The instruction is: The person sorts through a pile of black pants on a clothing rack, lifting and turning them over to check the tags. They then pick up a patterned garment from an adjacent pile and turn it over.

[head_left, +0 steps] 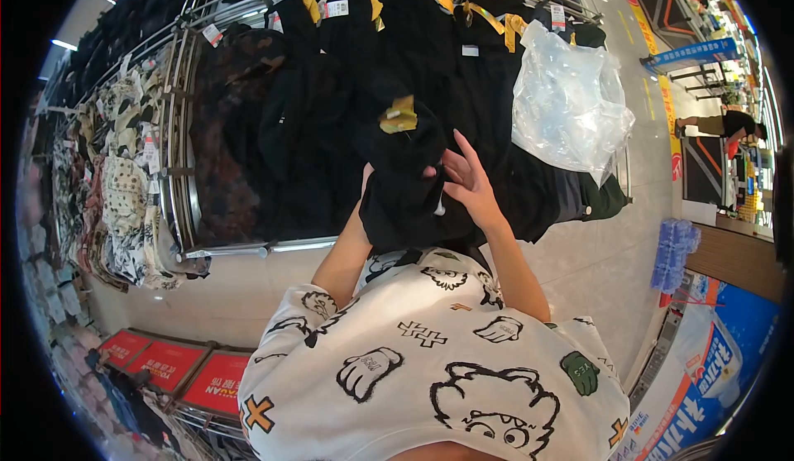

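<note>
A bunched black garment (397, 200) is between my two hands, in front of my chest. A yellow tag (399, 115) lies on dark cloth just above it. My left hand (367, 181) is at the garment's left side, its fingers mostly hidden by the cloth. At the right side, my right hand (468, 178) has its fingers spread, with some fingertips against the black cloth. Beyond both hands, more black garments (331, 89) with white and yellow tags lie across a metal rack (178, 105).
A clear plastic bag (571, 101) lies on the clothes at the right. Patterned garments (128, 180) hang at the left. Red signs (217, 381) stand at lower left. Blue plastic packs (674, 254) are at the right, and a person (732, 126) is farther off.
</note>
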{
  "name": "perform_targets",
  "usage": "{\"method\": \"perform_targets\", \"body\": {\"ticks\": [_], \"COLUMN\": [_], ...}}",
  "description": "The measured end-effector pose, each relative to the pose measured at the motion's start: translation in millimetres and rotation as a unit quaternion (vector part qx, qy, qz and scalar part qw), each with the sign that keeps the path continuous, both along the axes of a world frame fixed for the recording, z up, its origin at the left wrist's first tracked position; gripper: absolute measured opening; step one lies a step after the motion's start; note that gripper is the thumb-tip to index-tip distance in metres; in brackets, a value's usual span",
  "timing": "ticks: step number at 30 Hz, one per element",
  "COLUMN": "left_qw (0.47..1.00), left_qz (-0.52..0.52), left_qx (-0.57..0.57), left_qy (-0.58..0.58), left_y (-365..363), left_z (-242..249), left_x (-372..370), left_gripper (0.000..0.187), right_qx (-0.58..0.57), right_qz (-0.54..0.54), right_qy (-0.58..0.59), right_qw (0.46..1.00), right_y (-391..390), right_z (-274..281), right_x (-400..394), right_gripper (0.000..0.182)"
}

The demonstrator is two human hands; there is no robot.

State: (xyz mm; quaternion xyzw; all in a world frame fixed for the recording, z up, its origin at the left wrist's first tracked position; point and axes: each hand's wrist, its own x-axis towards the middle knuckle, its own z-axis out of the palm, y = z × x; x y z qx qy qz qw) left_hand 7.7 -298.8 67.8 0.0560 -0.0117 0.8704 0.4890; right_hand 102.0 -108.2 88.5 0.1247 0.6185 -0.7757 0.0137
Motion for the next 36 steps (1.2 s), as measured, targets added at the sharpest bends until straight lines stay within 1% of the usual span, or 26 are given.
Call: {"method": "perform_targets", "body": {"ticks": [1, 3, 4, 5, 7, 9, 10, 11, 12, 15, 16, 17, 18, 21, 22, 23, 25, 26, 27, 28, 29, 31, 33, 34, 35, 36], "left_qw": [1.000, 0.992, 0.990, 0.984, 0.962, 0.921, 0.920, 0.919, 0.917, 0.915, 0.914, 0.913, 0.912, 0.879, 0.849, 0.823, 0.738, 0.609, 0.460, 0.290, 0.248, 0.263, 0.339, 0.370, 0.411, 0.465], "left_qz": [-0.024, -0.116, -0.095, -0.074, -0.017, 0.053, 0.081, 0.088, 0.095, 0.109, 0.112, 0.115, 0.120, 0.133, 0.116, 0.111, 0.125, 0.055, -0.043, -0.138, -0.196, -0.258, -0.052, 0.052, 0.129, 0.154], "left_qx": [-0.001, -0.052, -0.107, -0.162, -0.274, -0.386, -0.380, -0.381, -0.383, -0.386, -0.388, -0.390, -0.392, -0.445, -0.504, -0.530, -0.613, -0.693, -0.750, -0.776, -0.759, -0.763, -0.749, -0.729, -0.673, -0.618], "left_qy": [0.013, 0.021, 0.010, -0.002, -0.011, -0.008, 0.039, 0.049, 0.059, 0.053, 0.046, 0.038, -0.008, 0.108, 0.107, 0.171, 0.252, 0.382, 0.473, 0.544, 0.569, 0.532, 0.567, 0.574, 0.601, 0.615], "left_y": [-2.3, -9.4, -9.3, -8.1, -2.3, 7.1, 6.6, 6.6, 6.5, 4.7, 4.5, 4.1, 2.2, -16.2, -20.0, -29.3, -41.8, -61.0, -68.6, -75.6, -86.4, -91.8, -87.6, -82.4, -68.7, -51.5], "left_z": [-2.7, -32.5, -51.3, -72.1, -77.3, -78.7, -81.0, -82.2, -80.9, -82.9, -88.0, -92.3, -88.6, -92.8, -86.9, -92.2, -73.9, -96.9, -80.5, -63.7, -65.9, -34.2, -29.5, -20.5, -11.7, 5.4], "left_x": [-0.6, -0.8, 3.9, 10.2, 18.3, 27.1, 28.5, 29.5, 29.7, 28.7, 28.1, 26.9, 23.2, 12.2, 6.5, 2.4, -2.3, -8.1, -13.8, -17.1, -22.0, -36.0, -41.2, -46.0, -49.4, -54.7], "left_gripper": [0.053, 0.052, 0.052, 0.052, 0.053, 0.054, 0.052, 0.052, 0.052, 0.051, 0.051, 0.052, 0.046, 0.042, 0.044, 0.042, 0.037, 0.040, 0.045, 0.051, 0.057, 0.048, 0.041, 0.038, 0.035, 0.035], "right_qx": [-0.063, -0.033, -0.018, 0.040, 0.158, 0.156, 0.161, 0.165, 0.218, 0.182, 0.183, 0.209, 0.210, 0.205, 0.188, 0.172, 0.164, 0.160, 0.157, 0.146, 0.135, 0.105, 0.066, 0.080, 0.114, 0.147], "right_qz": [0.017, 0.038, 0.049, 0.052, 0.057, 0.052, 0.051, 0.050, 0.021, -0.050, -0.080, -0.087, -0.094, -0.132, -0.144, -0.156, -0.146, -0.143, -0.140, -0.130, -0.121, -0.095, -0.062, -0.065, -0.037, -0.007], "right_qy": [0.001, -0.031, -0.047, -0.039, -0.023, -0.027, -0.026, -0.024, 0.001, -0.044, -0.059, -0.048, -0.058, -0.056, -0.052, -0.048, -0.060, -0.066, -0.071, -0.080, -0.090, -0.115, -0.147, -0.175, -0.199, -0.223], "right_qw": [0.998, 0.998, 0.998, 0.997, 0.985, 0.986, 0.985, 0.985, 0.976, 0.981, 0.978, 0.973, 0.971, 0.968, 0.970, 0.972, 0.974, 0.974, 0.975, 0.977, 0.979, 0.983, 0.985, 0.979, 0.973, 0.964], "right_y": [1.1, 0.1, -1.1, -4.3, -14.0, -20.7, -25.2, -29.5, -33.0, -26.3, -24.1, -20.2, -14.1, -1.4, 2.2, 5.7, 12.3, 14.9, 18.8, 22.9, 26.2, 28.0, 24.7, 20.5, 16.6, 12.1], "right_z": [-1.0, 1.2, 1.9, -1.8, -9.0, -9.2, -9.9, -10.8, -11.7, -23.9, -23.2, -20.7, -24.2, -29.6, -27.0, -23.7, -20.1, -18.9, -17.8, -20.5, -26.2, -22.4, -7.8, -4.8, 1.1, 12.5], "right_x": [-2.7, -6.6, -7.8, -7.8, -7.1, -2.6, -0.6, 1.2, 2.3, 1.1, 2.2, 3.4, 5.6, 5.5, 5.2, 5.8, 9.4, 10.8, 10.5, 11.7, 14.5, 15.1, 12.2, 10.7, 9.1, 5.3], "right_gripper": [0.079, 0.082, 0.084, 0.086, 0.092, 0.097, 0.098, 0.099, 0.089, 0.063, 0.038, 0.032, 0.034, 0.036, 0.035, 0.034, 0.034, 0.036, 0.038, 0.041, 0.044, 0.051, 0.057, 0.053, 0.058, 0.063]}}
